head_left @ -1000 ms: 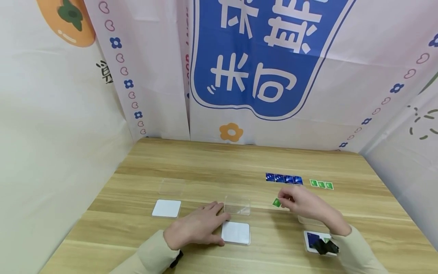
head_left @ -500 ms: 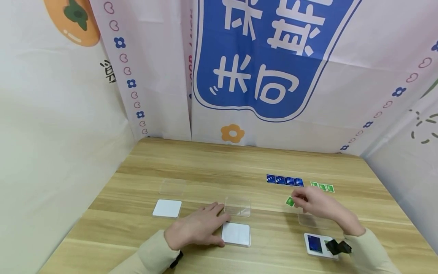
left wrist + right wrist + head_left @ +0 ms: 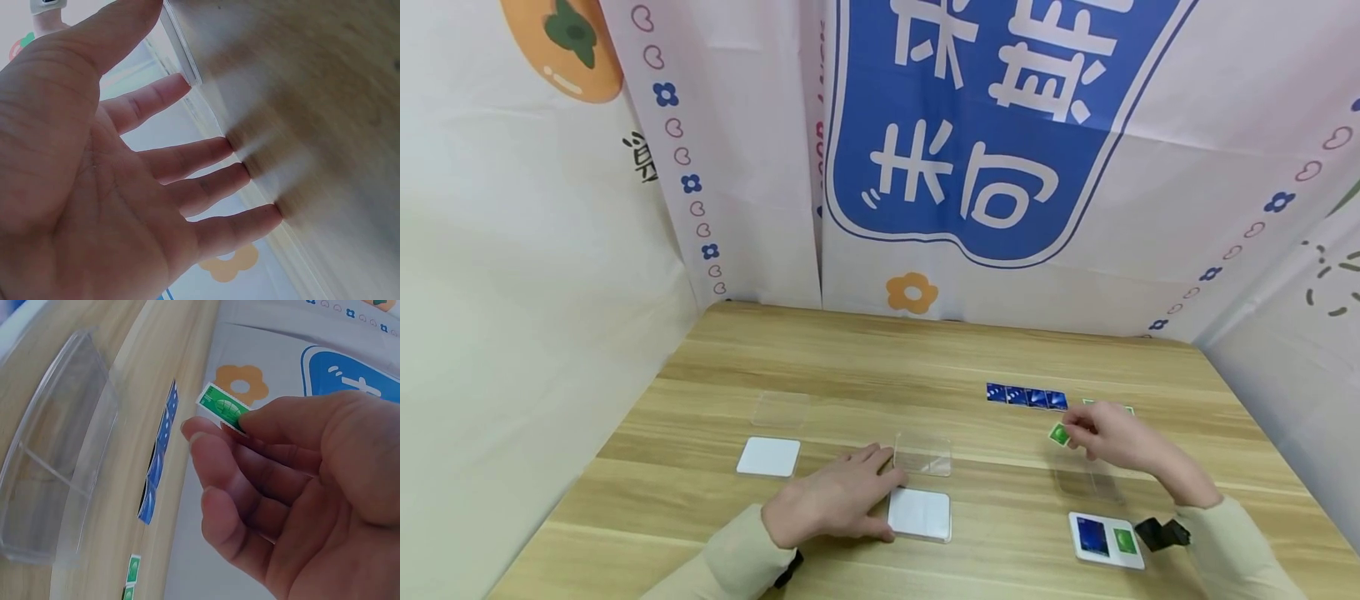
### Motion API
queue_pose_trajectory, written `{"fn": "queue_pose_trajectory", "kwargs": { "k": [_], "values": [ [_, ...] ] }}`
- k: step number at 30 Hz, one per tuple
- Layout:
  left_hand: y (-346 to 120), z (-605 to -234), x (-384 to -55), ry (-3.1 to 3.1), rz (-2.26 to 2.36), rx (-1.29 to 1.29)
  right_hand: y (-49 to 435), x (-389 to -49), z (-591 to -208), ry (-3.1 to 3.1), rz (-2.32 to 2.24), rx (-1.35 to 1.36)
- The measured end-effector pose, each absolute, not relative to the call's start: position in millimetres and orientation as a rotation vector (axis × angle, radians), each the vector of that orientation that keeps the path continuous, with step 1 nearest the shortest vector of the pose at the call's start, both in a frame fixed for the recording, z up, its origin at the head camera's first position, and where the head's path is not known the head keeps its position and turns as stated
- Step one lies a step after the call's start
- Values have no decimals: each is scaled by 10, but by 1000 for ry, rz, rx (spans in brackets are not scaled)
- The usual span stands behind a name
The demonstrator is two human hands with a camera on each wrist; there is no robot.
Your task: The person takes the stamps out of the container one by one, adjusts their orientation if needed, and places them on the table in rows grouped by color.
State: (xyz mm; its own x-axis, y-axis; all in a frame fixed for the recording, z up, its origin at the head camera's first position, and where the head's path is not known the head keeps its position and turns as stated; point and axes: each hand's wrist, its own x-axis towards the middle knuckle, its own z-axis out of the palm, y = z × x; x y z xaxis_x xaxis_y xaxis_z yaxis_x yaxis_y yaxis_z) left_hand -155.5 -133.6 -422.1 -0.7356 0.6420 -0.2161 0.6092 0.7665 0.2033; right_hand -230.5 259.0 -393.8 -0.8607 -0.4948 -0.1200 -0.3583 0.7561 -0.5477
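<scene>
My right hand (image 3: pixel 1116 437) pinches a small green stamp (image 3: pixel 1059 434) between thumb and index finger, above a clear plastic lid (image 3: pixel 1075 478). In the right wrist view, the pinched stamp's perforated white edge shows. Below that lid lies a white case (image 3: pixel 1080 557), bearing a dark blue stamp (image 3: pixel 1092 537) and a green stamp (image 3: pixel 1124 541). My left hand (image 3: pixel 835 497) rests on the table, fingers spread, fingertips touching the wood in the left wrist view. Its thumb and index finger lie beside the middle white case (image 3: pixel 919 512) and clear lid (image 3: pixel 922 454).
A row of several blue stamps (image 3: pixel 1026 397) lies at the back right. More green stamps (image 3: pixel 133 570) lie beside it, mostly behind my right hand in the head view. Farther left are another white case (image 3: pixel 768 457) and clear lid (image 3: pixel 780 409). Printed cloth surrounds the wooden table (image 3: pixel 850 358).
My right hand has carried the pinched green stamp to the right, over the lid. The case with the two stamps has come into fuller view. The left hand stays put.
</scene>
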Motion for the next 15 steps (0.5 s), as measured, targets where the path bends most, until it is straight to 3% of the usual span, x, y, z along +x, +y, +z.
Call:
{"fn": "queue_pose_trajectory", "kwargs": {
  "k": [15],
  "values": [
    [-1332,-4209,-1540,2693,159,965,2788,-2410,-3954,2698,-787,-575]
  ]
}}
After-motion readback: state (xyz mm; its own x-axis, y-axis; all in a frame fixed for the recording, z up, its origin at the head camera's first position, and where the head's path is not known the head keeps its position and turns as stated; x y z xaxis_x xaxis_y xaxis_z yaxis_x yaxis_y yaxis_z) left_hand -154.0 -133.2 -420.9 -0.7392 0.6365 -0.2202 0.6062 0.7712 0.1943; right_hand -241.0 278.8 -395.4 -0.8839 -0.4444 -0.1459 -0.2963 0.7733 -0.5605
